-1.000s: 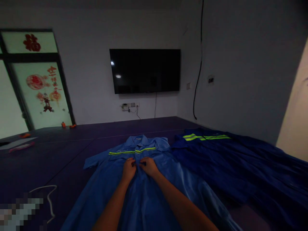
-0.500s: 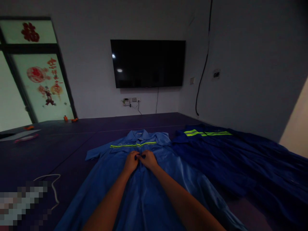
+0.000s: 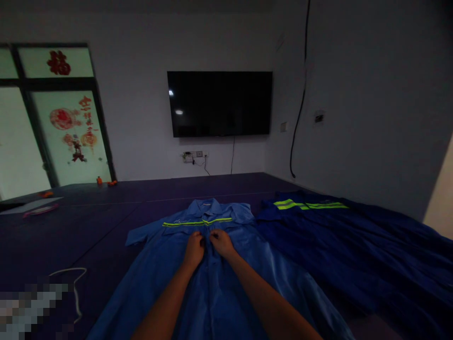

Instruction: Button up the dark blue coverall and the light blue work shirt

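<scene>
A light blue work shirt (image 3: pixel 226 283) with a yellow reflective stripe lies flat in front of me on the dark purple surface (image 3: pixel 106 222), collar away from me. My left hand (image 3: pixel 194 247) and my right hand (image 3: pixel 221 242) are side by side on its front placket, just below the stripe. Both hands have curled fingers pinching the fabric at the shirt's front opening. What sits between the fingertips is too small and dark to make out.
A darker blue garment (image 3: pixel 336 236) with reflective stripes is spread to the right, touching the shirt. A white cord (image 3: pixel 71 278) lies at the lower left. Papers (image 3: pixel 31 208) sit far left. A television (image 3: pixel 219 104) hangs on the far wall, beside a glass door (image 3: pixel 67 137).
My hands stay together on the shirt's front, shifting only slightly down the placket. The camera tilted up, then back down a little.
</scene>
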`<state>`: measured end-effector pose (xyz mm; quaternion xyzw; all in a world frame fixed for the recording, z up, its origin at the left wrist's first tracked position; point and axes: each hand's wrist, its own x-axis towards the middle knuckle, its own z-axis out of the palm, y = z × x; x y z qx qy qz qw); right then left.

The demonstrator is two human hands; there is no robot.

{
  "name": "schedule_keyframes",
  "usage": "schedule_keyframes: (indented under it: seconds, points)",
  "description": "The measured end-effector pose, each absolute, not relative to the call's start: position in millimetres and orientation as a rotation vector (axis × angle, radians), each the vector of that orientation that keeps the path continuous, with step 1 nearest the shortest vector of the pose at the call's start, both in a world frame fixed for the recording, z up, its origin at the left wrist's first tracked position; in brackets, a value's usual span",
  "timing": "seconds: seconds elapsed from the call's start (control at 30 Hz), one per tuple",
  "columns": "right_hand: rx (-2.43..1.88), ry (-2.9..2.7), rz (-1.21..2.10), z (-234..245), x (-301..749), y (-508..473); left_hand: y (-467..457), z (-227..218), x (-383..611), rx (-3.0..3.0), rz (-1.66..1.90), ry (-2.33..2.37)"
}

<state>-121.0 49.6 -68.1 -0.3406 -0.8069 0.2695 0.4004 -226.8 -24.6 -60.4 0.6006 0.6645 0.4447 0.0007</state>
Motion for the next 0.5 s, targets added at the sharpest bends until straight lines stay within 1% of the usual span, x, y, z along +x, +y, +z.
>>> schedule_keyframes:
  seconds: [0.2, 0.5]
  points:
    - [-0.793, -2.046, 0.774, -69.1, -124.1, 52.3, -27.2, -57.6, -227.0, 1.939, 1.379, 2.108]
    - [-0.807, -1.998, 0.827, -66.7, -122.7, 49.6, -26.8, -57.7, -232.4, 1.658, 1.552, 2.024]
